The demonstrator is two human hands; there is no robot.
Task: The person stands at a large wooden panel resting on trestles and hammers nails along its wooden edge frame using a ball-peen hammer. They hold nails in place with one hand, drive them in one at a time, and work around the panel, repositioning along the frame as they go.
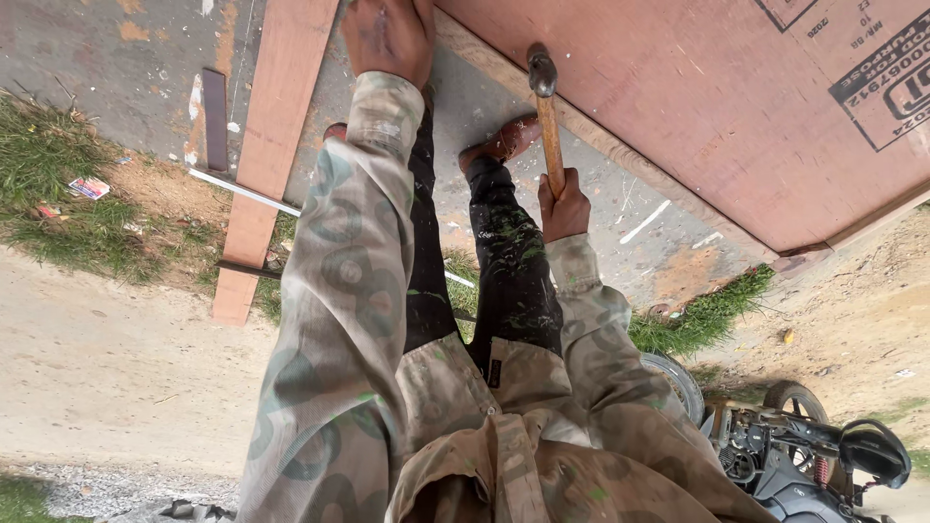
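Over on the far left there's a grass strip [58, 184] with a bit of litter on it, then the bare concrete ground [116, 58]. A long reddish plank [271, 126] runs from the top edge down toward the dirt, with a thin metal rod [242, 192] slipping under it at an angle and a short dark strip [214, 118] lying just beside it.

Moving in, our left hand [389, 34] is stretched out to the top of the view, back of the hand facing us, resting by the near edge of the pale wooden batten [601, 136] that borders the big reddish plywood sheet [697, 107]. We honestly can't tell if the fingers are flat or pinching something; they're hidden past the knuckles.

Next over, our right hand [563, 208] is wrapped tight round the wooden handle of the hammer [546, 107]. The hammer's long axis runs almost straight away from us, steel head at the far end, sitting close to the batten and just to the right of the left hand. So the head is nearer the left hand than the right hand that grips it. Bare feet show between the two arms.

Bottom right, a parked motorbike [804, 446] sits on the dirt.
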